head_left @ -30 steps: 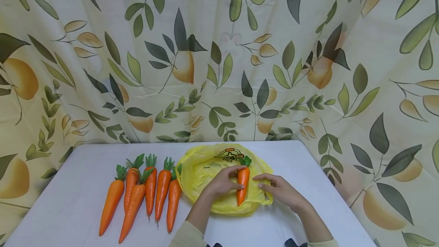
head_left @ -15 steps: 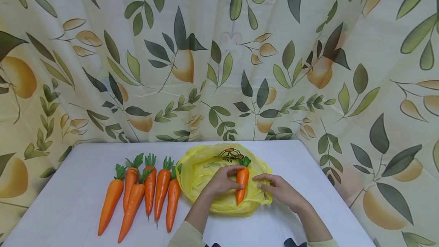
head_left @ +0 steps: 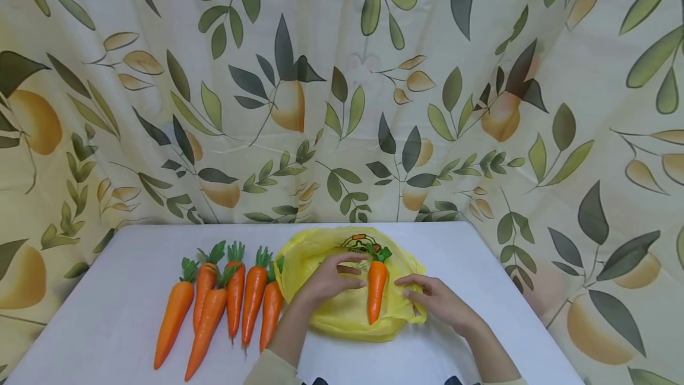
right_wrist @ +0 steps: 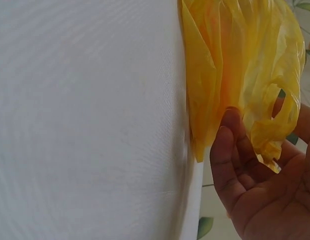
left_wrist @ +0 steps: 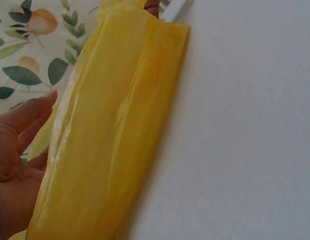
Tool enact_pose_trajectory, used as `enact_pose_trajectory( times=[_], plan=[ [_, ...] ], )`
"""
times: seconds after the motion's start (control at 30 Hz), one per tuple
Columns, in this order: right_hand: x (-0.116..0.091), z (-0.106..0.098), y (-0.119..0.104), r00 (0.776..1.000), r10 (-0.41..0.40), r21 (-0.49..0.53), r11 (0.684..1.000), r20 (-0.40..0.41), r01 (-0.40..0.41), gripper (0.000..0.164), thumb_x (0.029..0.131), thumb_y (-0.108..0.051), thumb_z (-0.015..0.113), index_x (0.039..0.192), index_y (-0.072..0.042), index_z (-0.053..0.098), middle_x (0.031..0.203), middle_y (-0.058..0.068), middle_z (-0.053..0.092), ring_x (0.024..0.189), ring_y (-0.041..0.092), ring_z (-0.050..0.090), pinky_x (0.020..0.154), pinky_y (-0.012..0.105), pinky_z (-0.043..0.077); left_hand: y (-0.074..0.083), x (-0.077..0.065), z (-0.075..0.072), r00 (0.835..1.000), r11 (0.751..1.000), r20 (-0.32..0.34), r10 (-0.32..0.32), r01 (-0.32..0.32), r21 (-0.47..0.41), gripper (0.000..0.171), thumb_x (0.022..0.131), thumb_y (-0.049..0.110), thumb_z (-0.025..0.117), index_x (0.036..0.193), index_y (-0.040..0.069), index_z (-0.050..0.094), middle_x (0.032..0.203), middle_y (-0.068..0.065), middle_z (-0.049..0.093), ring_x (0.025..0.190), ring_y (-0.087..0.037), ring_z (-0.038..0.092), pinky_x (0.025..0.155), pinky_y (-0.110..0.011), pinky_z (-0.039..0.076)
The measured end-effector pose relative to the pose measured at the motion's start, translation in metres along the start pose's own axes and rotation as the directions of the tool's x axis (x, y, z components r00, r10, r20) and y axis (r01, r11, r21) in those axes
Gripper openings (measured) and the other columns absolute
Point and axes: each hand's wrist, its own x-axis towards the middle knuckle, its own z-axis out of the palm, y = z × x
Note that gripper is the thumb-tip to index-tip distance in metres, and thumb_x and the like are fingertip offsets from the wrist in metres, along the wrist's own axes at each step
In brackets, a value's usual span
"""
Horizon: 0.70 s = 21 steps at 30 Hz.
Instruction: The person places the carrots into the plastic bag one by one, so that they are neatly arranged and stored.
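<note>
An orange carrot (head_left: 377,293) lies in the open yellow bag (head_left: 352,329), leafy top toward the far side. Just left of it, the left hand (head_left: 332,277) reaches over the bag, grip spread and holding nothing. The right hand (head_left: 437,300) angles inward, grip pinching the bag's right edge. Six more carrots (head_left: 253,299) lie leftward on the white worktop (head_left: 101,314).

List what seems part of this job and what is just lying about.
Part of the job, likely:
left hand
right hand
yellow bag
carrot between the hands
six carrots beside the bag

Just there:
white table
patterned curtain
</note>
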Motion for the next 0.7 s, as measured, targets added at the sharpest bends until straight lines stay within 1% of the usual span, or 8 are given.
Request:
enact_pose_trajectory(
  times=[0.07,0.13,0.3,0.4,0.5,0.57,0.7],
  plan=[
    [0.001,0.001,0.000,1.000,-0.003,-0.001,1.000,0.001,0.003,0.030,0.102,-0.027,0.067,0.128,-0.014,0.071,0.140,0.011,0.059,0.120,0.029,0.052,0.097,0.045,0.045,0.001,-0.006,-0.008,1.000,1.000,0.002,0.014,-0.014,-0.008,0.051,0.088,-0.001,0.080,0.137,0.006,0.066,0.143,-0.016,0.057,0.120,-0.037,0.061,0.088,-0.038,0.056],
    [0.002,0.001,0.000,1.000,-0.009,-0.006,1.000,0.002,0.009,0.030,0.102,-0.027,0.067,0.128,-0.014,0.071,0.139,0.011,0.060,0.122,0.029,0.051,0.098,0.046,0.043,0.002,-0.013,-0.017,1.000,1.000,-0.009,0.018,-0.018,0.003,0.050,0.089,0.000,0.080,0.137,0.007,0.067,0.143,-0.016,0.058,0.117,-0.035,0.063,0.087,-0.036,0.056],
    [0.000,-0.002,0.001,1.000,-0.013,-0.019,1.000,-0.006,0.013,0.030,0.101,-0.028,0.068,0.129,-0.015,0.071,0.139,0.010,0.060,0.123,0.029,0.050,0.097,0.047,0.043,0.015,-0.030,-0.036,0.999,0.998,-0.034,0.034,-0.033,0.050,0.046,0.090,0.003,0.079,0.135,0.008,0.067,0.139,-0.013,0.060,0.110,-0.027,0.066,0.085,-0.034,0.057],
    [-0.002,-0.003,0.001,1.000,-0.005,-0.018,1.000,-0.013,0.005,0.032,0.101,-0.027,0.068,0.130,-0.014,0.070,0.140,0.011,0.059,0.121,0.030,0.050,0.096,0.047,0.044,0.022,-0.040,-0.045,0.999,0.997,-0.019,0.046,-0.044,0.064,0.044,0.093,0.005,0.078,0.135,0.008,0.067,0.137,-0.010,0.061,0.112,-0.028,0.066,0.087,-0.035,0.056],
    [-0.002,-0.003,0.003,1.000,0.005,-0.016,1.000,-0.010,-0.005,0.033,0.101,-0.028,0.068,0.131,-0.014,0.070,0.140,0.011,0.059,0.121,0.030,0.050,0.096,0.048,0.044,0.027,-0.055,-0.056,1.000,0.998,-0.011,0.028,-0.027,0.060,0.040,0.095,0.007,0.076,0.134,0.009,0.067,0.137,-0.009,0.061,0.113,-0.030,0.065,0.090,-0.036,0.055],
    [0.000,-0.003,0.004,1.000,0.008,-0.012,1.000,-0.007,-0.008,0.033,0.101,-0.029,0.068,0.131,-0.015,0.070,0.141,0.011,0.059,0.121,0.029,0.050,0.097,0.048,0.044,0.029,-0.066,-0.066,1.000,0.998,-0.020,0.022,-0.021,0.060,0.038,0.096,0.007,0.075,0.133,0.009,0.067,0.137,-0.009,0.061,0.113,-0.030,0.065,0.092,-0.038,0.055],
    [0.003,-0.003,0.006,1.000,0.012,-0.010,1.000,-0.003,-0.012,0.032,0.101,-0.028,0.068,0.131,-0.015,0.070,0.140,0.010,0.059,0.120,0.028,0.050,0.096,0.045,0.044,0.031,-0.086,-0.088,0.999,0.998,-0.044,0.005,-0.003,0.067,0.039,0.096,0.010,0.075,0.134,0.008,0.066,0.138,-0.012,0.060,0.114,-0.029,0.064,0.092,-0.039,0.055]
  ],
)
